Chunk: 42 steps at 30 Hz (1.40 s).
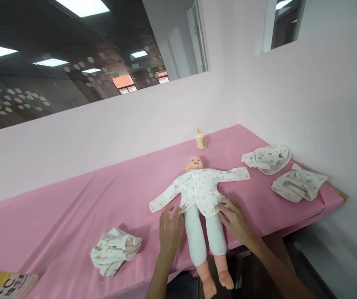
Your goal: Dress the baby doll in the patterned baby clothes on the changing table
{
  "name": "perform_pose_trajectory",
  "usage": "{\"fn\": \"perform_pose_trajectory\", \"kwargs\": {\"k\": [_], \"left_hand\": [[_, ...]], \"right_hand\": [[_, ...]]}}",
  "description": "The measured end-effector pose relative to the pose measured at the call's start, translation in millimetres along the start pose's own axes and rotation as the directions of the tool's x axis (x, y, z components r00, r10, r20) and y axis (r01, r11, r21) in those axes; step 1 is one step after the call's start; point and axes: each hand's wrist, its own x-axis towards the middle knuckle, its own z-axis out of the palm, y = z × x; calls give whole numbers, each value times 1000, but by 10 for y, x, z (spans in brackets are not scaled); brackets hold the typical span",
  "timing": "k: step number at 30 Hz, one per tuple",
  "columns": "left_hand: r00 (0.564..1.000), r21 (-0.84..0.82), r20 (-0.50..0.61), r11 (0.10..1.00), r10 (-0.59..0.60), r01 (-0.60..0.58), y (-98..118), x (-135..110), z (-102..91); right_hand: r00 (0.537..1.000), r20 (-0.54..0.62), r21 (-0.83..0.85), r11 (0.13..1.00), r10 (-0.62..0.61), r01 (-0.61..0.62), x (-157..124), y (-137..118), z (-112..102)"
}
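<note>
A baby doll (194,163) lies on its back on the pink-covered table, its bare feet hanging past the front edge. It wears a white printed baby jacket (200,189) with the sleeves spread wide, and pale trousers (196,236). At the lower hem on the left side, my left hand (170,228) pinches the fabric between thumb and fingers. My right hand (235,219) is closed on the hem at the opposite side, fingertips against the cloth. The jacket's front lies over the doll's waist, with a button visible.
A crumpled printed cloth (114,251) lies to the left, and a yellow-and-white package (8,284) is at the lower left corner. Behind the doll's head stands a cream bottle (201,140). Two printed garments, one bundled (267,159) and one folded (299,183), lie near the right wall.
</note>
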Motion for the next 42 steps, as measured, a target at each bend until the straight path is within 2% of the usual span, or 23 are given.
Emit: {"fn": "perform_pose_trajectory", "kwargs": {"k": [3,7,13,16,21,23,26,29,32,35,37,40,42], "left_hand": [[989,140,-72,983,129,-118,-51,-8,33],[965,197,-92,955,244,-223,-37,18,-16],[949,125,-163,960,268,-250,288,-11,-135],[971,-52,-76,971,227,-232,474,-64,-97],[992,-244,101,969,70,-44,550,16,-43],[990,-302,138,953,14,28,493,177,-71],[978,-349,185,924,-94,155,371,540,-93],[969,-344,183,913,-165,221,235,897,-3],[959,-285,190,923,-209,258,81,1092,174],[932,-174,202,925,-302,338,-53,1072,321],[920,-118,182,921,-347,371,-104,958,351],[942,-65,143,947,-304,315,-119,705,287],[948,-65,173,957,-267,282,-101,524,199]], "right_hand": [[1000,-17,-27,999,-23,22,28,-19,21],[999,-53,15,1000,-12,12,41,-102,63],[997,-71,112,994,-8,16,56,-306,125],[998,-64,113,994,-6,14,48,-361,138],[999,-51,89,996,16,-11,123,-328,135],[999,-40,118,993,18,-13,272,-251,137],[999,-28,176,984,46,-41,635,-48,160],[988,-35,101,984,152,-148,1009,191,233],[963,-38,-22,963,266,-267,1191,369,345],[932,-39,-145,921,359,-361,1147,464,423],[929,-30,-213,905,369,-367,1059,492,435],[940,-23,-349,878,341,-327,955,502,416],[947,-3,-446,847,321,-288,930,496,400]]}}
